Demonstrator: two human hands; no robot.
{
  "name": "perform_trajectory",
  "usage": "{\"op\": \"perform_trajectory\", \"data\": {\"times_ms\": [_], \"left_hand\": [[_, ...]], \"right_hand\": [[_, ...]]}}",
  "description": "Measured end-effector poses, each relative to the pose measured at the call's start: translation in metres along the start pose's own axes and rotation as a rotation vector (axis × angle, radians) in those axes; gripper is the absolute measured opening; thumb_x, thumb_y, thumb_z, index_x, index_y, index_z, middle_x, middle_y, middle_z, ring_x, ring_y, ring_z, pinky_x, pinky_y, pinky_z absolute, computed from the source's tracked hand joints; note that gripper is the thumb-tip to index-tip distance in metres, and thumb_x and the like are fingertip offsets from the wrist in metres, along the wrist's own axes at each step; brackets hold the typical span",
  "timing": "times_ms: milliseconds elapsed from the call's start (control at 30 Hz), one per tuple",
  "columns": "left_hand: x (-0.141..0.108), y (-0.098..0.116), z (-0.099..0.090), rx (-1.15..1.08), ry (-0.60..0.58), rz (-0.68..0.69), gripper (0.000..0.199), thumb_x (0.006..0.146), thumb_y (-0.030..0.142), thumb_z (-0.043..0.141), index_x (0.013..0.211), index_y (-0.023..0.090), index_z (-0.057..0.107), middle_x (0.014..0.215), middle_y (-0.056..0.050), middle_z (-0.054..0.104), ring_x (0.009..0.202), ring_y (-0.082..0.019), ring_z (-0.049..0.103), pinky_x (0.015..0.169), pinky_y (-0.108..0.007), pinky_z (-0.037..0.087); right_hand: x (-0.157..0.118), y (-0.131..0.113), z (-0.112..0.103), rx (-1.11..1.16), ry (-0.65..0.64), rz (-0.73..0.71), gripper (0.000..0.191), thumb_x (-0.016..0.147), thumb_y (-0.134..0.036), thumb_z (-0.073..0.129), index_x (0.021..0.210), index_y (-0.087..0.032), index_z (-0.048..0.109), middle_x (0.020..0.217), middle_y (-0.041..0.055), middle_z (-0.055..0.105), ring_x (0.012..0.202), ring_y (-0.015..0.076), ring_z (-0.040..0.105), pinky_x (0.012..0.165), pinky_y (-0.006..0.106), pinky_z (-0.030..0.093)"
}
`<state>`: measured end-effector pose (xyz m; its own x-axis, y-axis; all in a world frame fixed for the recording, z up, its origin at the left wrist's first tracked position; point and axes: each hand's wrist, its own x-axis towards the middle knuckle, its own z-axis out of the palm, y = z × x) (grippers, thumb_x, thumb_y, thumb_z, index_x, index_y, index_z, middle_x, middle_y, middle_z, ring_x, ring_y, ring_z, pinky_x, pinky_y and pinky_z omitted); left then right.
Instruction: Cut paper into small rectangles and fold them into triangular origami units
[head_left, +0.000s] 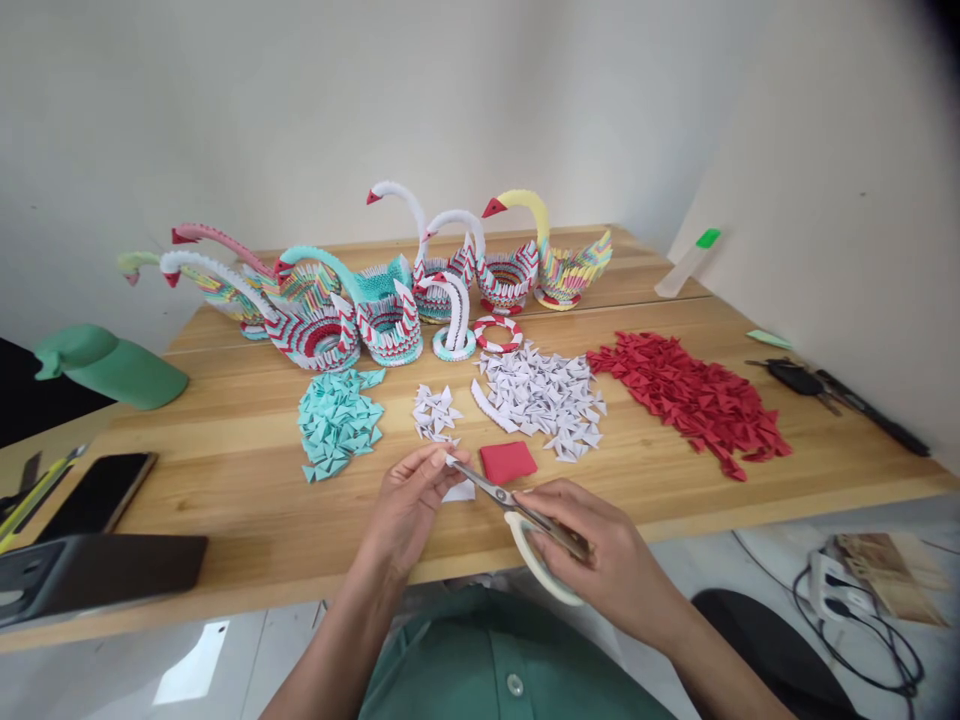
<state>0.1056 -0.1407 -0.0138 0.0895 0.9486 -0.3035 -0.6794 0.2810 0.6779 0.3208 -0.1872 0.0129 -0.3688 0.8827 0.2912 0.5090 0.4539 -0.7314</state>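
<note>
The left hand (409, 500) pinches a small white paper piece (451, 461) at its fingertips; the right hand (596, 540) grips scissors (501, 494), their long axis slanting forward and leftward, tips at that piece. Cutting seems underway; the next move calls for steady paper, fingers clear.

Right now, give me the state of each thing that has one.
Left hand, pinching small white paper piece
Right hand, gripping scissors
Scissors, tips at that piece
Paper swans, assembled, standing
Red-and-white paper ring, lying flat
Turquoise triangular pieces, heaped loose
Red triangular pieces, heaped loose
White triangular pieces, in two piles
Red paper rectangle, lying flat
Smartphone, screen dark
Power strip, plug inserted
</note>
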Motion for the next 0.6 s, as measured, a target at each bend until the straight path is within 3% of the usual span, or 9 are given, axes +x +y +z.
{"op": "perform_trajectory", "data": {"times_ms": [600], "left_hand": [[0.003,0.008,-0.005,-0.063,0.026,0.001,0.017,0.072,0.023,0.079,0.084,0.012,0.074,0.085,-0.008,0.077,0.082,-0.018,0.072,0.079,-0.027,0.055]], "right_hand": [[0.001,0.001,-0.004,0.116,-0.068,0.067,0.033,0.085,-0.012,0.058,0.116,-0.021,0.066,0.105,0.0087,0.068,0.094,0.0195,0.066,0.08,0.03,0.054]]}}
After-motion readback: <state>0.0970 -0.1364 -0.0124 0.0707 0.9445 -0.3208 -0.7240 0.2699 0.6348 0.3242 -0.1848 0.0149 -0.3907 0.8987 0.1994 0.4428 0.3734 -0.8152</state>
